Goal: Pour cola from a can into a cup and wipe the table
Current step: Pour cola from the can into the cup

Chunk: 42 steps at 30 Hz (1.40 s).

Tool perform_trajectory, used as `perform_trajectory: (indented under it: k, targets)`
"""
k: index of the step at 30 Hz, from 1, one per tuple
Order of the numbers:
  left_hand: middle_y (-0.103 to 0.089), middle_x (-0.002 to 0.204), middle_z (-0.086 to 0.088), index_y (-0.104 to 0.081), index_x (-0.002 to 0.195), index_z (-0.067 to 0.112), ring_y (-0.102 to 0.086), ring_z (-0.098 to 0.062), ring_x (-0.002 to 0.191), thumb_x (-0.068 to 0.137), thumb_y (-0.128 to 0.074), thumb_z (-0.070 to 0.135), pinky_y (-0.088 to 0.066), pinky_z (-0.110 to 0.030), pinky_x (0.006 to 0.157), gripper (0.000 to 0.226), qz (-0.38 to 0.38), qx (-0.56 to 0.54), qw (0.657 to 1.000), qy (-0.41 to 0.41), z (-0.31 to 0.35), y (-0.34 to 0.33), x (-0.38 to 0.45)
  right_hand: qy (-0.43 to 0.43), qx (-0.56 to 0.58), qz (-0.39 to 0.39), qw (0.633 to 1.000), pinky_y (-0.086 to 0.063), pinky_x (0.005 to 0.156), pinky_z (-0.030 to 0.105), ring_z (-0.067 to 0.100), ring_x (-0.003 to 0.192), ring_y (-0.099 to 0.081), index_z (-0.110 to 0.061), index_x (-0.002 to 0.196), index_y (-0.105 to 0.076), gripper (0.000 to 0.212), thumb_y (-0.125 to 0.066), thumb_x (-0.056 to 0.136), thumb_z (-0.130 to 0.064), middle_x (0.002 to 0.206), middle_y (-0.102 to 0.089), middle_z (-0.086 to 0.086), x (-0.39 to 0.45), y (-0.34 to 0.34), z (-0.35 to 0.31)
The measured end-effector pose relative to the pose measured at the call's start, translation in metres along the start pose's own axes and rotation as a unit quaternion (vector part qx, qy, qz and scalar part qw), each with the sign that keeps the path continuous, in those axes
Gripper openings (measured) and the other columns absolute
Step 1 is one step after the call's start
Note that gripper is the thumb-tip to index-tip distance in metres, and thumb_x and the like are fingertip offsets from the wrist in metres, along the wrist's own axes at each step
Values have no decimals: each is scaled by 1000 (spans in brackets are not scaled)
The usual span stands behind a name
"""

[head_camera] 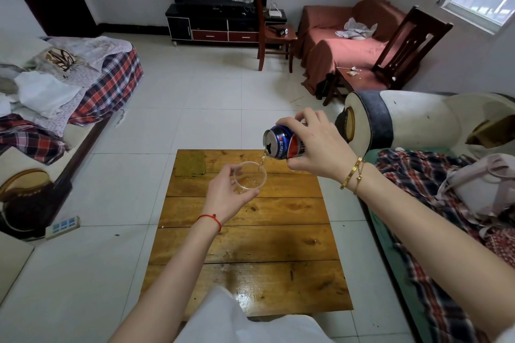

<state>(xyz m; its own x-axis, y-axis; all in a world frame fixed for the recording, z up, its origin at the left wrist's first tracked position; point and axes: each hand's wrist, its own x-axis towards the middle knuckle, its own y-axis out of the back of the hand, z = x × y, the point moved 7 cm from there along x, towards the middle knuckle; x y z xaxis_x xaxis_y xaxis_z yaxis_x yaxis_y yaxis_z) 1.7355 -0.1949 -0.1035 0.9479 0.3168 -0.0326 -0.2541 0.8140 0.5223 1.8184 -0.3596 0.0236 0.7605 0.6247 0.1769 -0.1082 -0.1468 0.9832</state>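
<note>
Right now, in the head view, the risk is a miss: the stream leaving the can point(282, 143) is thin and lands close to the far rim of the cup point(250, 177), so a small drift of either hand would likely send cola over the edge onto the table point(250, 242) (its near end already shines wet, so wiping is due anyway). The cup looks like thin clear plastic, and a harder squeeze could buckle it and slop the little it holds. The right hand point(315, 145) is wrapped firmly round the can's body, fingers over the top and thumb beneath. The left hand point(225, 192) is half closed, cradling the cup from its near-left side. The can sits just beyond and right of the cup, above the table's far edge. Its long axis lies nearly level, running left to right, the opened mouth pointing left and slightly down toward the cup. The cup itself is upright over the table's far half.
</note>
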Motion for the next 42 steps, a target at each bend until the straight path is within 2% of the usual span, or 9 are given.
perform_trajectory:
  k: [12, 16, 26, 37, 42]
  targets:
    - [-59, 134, -4, -50, 131, 14, -57, -19, 121, 71, -85, 29, -45, -23, 95, 71, 1, -15, 1000, 1, 0, -2, -2, -4, 0, 0, 1000, -33, 81, 28, 20, 108, -39, -34, 133, -41, 70, -69, 68, -41, 120, -42, 2, -4, 1, 2]
    - [-59, 132, -3, -50, 132, 15, -57, -18, 120, 71, -85, 30, -47, -25, 97, 72, -1, -12, 1000, -1, 1, -2, -3, -5, -2, 2, 1000, -36, 82, 28, 21, 109, -40, -34, 133, -42, 71, -70, 69, -42, 119, -43, 2, -5, 2, 2]
    - [-58, 133, -3, -49, 132, 15, -57, -17, 119, 71, -85, 30, -44, -19, 92, 72, -1, -12, 1000, 2, -1, -2, -3, -8, -4, -1, 1000, -32, 82, 27, 21, 112, -39, -33, 135, -41, 72, -70, 69, -41, 122, -42, 2, -3, 1, 1]
    - [-58, 134, -3, -50, 131, 15, -56, -20, 122, 71, -85, 30, -47, -26, 97, 71, -1, -13, 1000, 0, -1, -2, 0, -7, -6, 3, 1000, -32, 83, 27, 21, 112, -39, -32, 135, -41, 73, -70, 69, -40, 122, -42, 2, 0, 5, 0]
    - [-57, 135, -3, -49, 132, 15, -56, -20, 122, 71, -85, 30, -45, -23, 94, 72, -2, -13, 1000, 0, 0, -2, 1, -7, -7, 4, 1000, -32, 83, 26, 21, 113, -39, -32, 136, -41, 73, -70, 70, -40, 122, -42, 2, 1, 6, 0]
